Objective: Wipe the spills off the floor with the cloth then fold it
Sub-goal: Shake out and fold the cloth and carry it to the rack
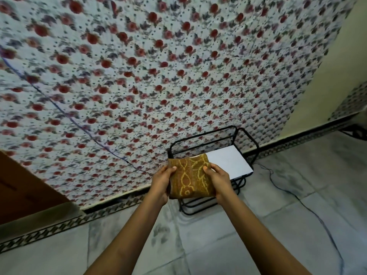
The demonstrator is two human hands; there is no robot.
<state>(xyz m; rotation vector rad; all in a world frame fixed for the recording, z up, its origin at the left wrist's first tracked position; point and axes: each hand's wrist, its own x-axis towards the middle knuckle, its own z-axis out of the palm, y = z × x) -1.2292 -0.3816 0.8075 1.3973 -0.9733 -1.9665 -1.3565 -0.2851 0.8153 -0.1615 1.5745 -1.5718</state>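
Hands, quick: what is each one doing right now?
Left hand: grips the left edge of the folded brown patterned cloth.
Right hand: grips its right edge.

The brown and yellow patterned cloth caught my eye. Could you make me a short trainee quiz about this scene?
1. True or false: the brown and yellow patterned cloth lies spread flat on the grey tiled floor.
2. Which holds the cloth? A) the left hand only B) the right hand only C) both hands
3. Fill in: behind the cloth stands a black wire rack with a ____ flat board on its top shelf.

Key:
1. False: it is folded small and held up.
2. C: one hand grips each side.
3. White.
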